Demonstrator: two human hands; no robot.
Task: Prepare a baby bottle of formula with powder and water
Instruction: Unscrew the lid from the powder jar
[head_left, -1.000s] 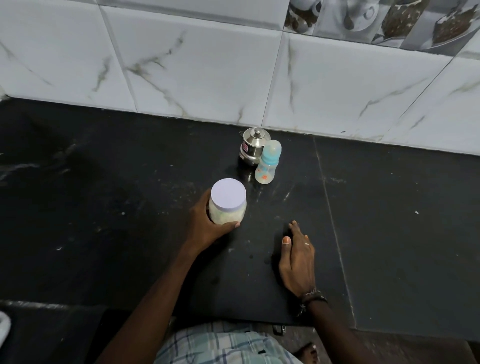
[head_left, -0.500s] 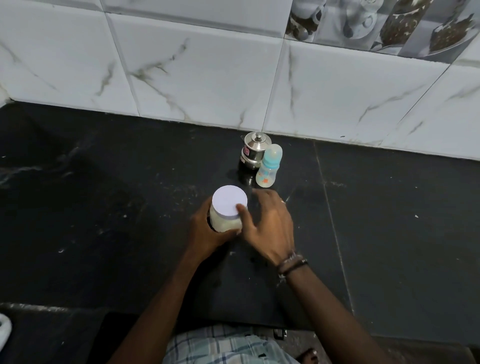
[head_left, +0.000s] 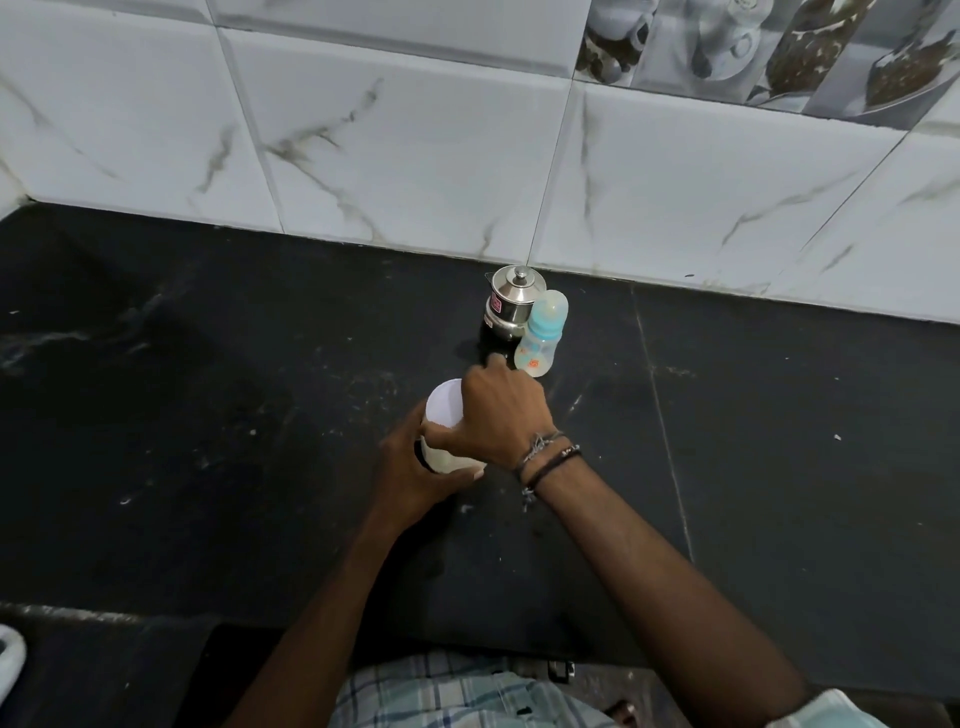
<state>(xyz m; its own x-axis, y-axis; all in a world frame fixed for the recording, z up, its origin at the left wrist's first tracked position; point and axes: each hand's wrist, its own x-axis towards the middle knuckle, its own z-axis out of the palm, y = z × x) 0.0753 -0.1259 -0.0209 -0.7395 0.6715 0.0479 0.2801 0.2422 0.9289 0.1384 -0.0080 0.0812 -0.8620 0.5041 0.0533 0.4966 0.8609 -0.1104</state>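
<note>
a: a black stone worktop (head_left: 208, 415) runs under a wall of white marbled tiles (head_left: 389, 156), and everything sits toward its back edge, near the middle.

b: largest first?

a: the powder jar (head_left: 449, 460), a little in from the back edge. the left hand (head_left: 410, 478) wraps its body, fingers curled round it. the right hand (head_left: 498, 410) lies over the white lid (head_left: 444, 405), fingers bent down around the rim, thumb on the near side.

b: and behind?

a: a steel lidded pot (head_left: 509, 306) right at the back edge, the capped baby bottle (head_left: 540, 338) touching or just beside it; i can't tell which.

b: what could go wrong?

a: the right knuckles sit near the bottle. a jerky twist could likely knock it over. if the lid frees suddenly, the jar may tip and spill powder.
</note>
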